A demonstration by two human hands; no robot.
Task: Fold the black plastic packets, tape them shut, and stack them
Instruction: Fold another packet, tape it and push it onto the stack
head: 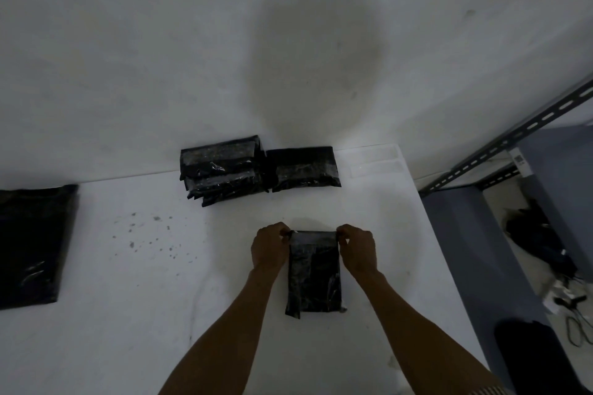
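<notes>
We see a black packet (pixel 316 279) lying flat on the white desk (pixel 160 298), just in front of the person and a little right of the middle; its long side runs away from us. The left hand (pixel 269 247) pinches the far left corner of the packet and the right hand (pixel 357 248) pinches the far right corner; the fingers (pixel 284 232) of both are curled in tight on the plastic. Between the two hands a paler, shiny band (pixel 313 237) runs across the far end; we cannot tell for sure that it is tape.

At the back of the desk, against the wall (pixel 192 42), stands a stack of taped packets (pixel 223 170); a single taped packet (pixel 303 168) lies touching its right side. Two clear strips (pixel 377 159) lie on the far right corner of the desk. Flat black bags (pixel 32 244) lie at the left edge, well apart from the hands; a slotted metal rack (pixel 513 135) stands to the right of the desk.
</notes>
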